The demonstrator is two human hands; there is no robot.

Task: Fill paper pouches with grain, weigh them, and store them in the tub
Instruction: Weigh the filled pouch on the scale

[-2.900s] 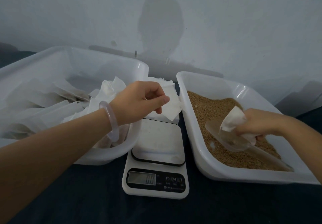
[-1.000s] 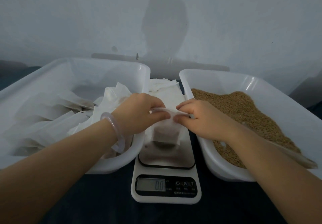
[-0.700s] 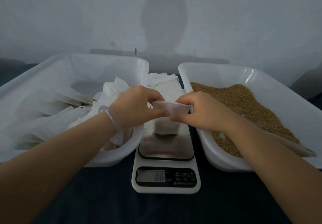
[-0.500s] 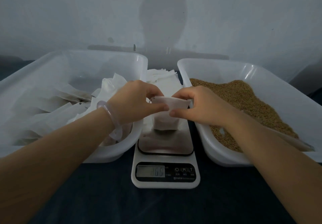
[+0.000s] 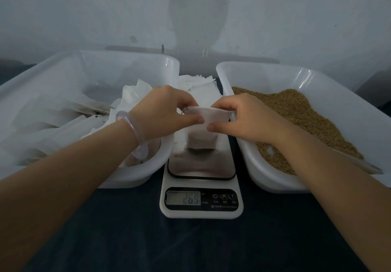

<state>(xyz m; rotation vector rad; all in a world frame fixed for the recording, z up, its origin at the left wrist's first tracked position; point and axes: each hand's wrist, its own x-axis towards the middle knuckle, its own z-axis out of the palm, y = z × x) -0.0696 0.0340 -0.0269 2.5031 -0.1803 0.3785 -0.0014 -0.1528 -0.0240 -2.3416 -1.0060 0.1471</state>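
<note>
A white paper pouch [image 5: 203, 131] with grain in its lower part stands on the steel platform of a white kitchen scale [image 5: 201, 187]. My left hand [image 5: 167, 113] pinches the pouch's top at its left side. My right hand [image 5: 245, 117] pinches the top at its right side. The scale's display [image 5: 183, 197] shows digits that look like 26.9. On the left, a white tub [image 5: 135, 174] holds several filled pouches. Brown grain [image 5: 296, 113] fills a white tub [image 5: 264, 178] on the right.
A stack of unfilled white pouches [image 5: 198, 83] lies behind the scale, between the two tubs. A clear scoop's edge [image 5: 364, 163] pokes out of the grain near my right forearm. Everything sits on a dark cloth [image 5: 190, 246]. A grey wall rises close behind.
My right hand left the scoop in the grain and joined my left hand on the pouch. The pouch came down onto the scale, and the display went from 0.0 to a reading.
</note>
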